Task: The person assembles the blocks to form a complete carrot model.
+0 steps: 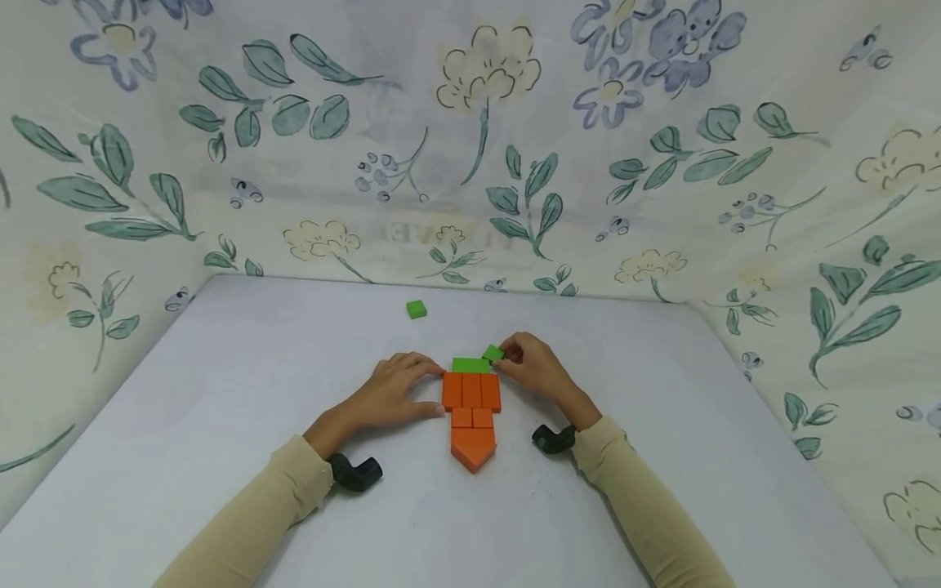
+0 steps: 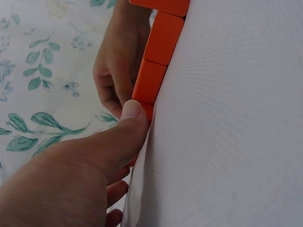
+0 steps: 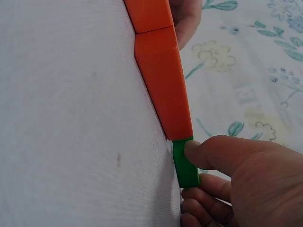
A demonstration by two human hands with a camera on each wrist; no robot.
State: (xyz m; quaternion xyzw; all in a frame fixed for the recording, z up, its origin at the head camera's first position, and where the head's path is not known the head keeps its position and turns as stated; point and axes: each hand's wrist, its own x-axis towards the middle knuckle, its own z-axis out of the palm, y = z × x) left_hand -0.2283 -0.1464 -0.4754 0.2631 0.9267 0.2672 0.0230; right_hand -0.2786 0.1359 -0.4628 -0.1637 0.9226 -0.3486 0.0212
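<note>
On the white table, orange blocks (image 1: 472,392) form a carrot-like figure with its pointed end towards me. A flat green block (image 1: 470,365) touches the top of the wide orange row. My left hand (image 1: 390,394) rests beside that row, thumb and index fingertip touching its left side; in the left wrist view the thumb (image 2: 130,111) lies against an orange block (image 2: 150,80). With thumb and fingertips, my right hand (image 1: 540,369) pinches a small green block (image 1: 493,353), set at an angle by the flat one's right end. In the right wrist view this green block (image 3: 185,163) meets the orange.
Another small green block (image 1: 416,309) lies apart, farther back and to the left on the tabletop (image 1: 220,367). A floral cloth (image 1: 412,204) hangs behind and at both sides of the table. Dark wrist devices (image 1: 356,473) sit under both sleeves.
</note>
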